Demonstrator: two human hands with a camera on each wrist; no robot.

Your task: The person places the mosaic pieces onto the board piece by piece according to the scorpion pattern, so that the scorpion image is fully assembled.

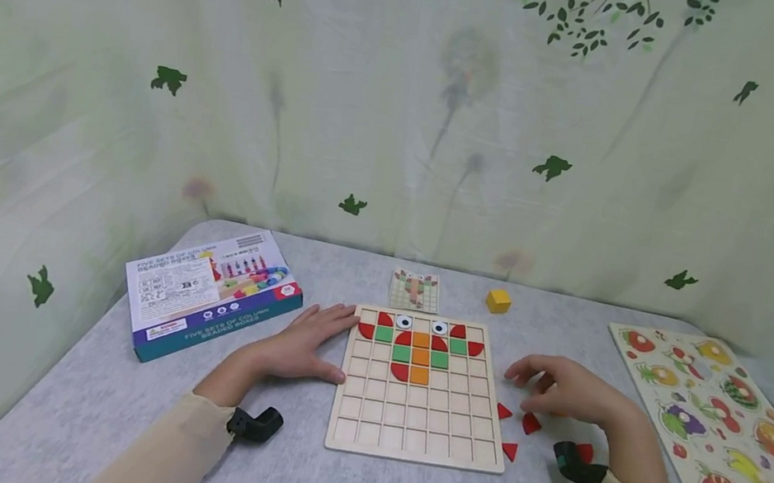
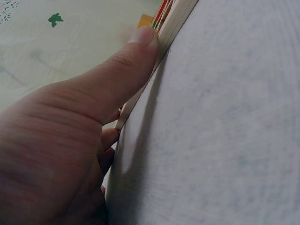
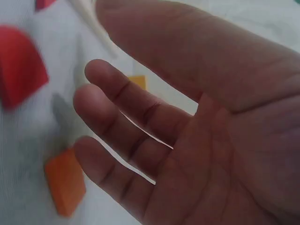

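A wooden grid board (image 1: 417, 442) lies in the middle of the table, its upper squares filled with red, green and orange pieces and two eye pieces. My left hand (image 1: 304, 346) touches the board's left edge, fingers extended; in the left wrist view the thumb (image 2: 133, 54) presses on its side. Right of the board, my right hand (image 1: 571, 390) hovers with loosely bent fingers and no piece visible in it. Several red pieces (image 1: 531, 423) lie below it. The right wrist view also shows an orange piece (image 3: 65, 183) near the fingertips; the thumb hides the index finger there.
Behind the board lies a pattern card (image 1: 415, 291), with a yellow cube (image 1: 498, 301) to its right. A bead-set box (image 1: 210, 294) rests at the left. At the right lies a fruit puzzle board (image 1: 703, 439). A leaf-printed curtain (image 1: 406, 111) hangs behind the table.
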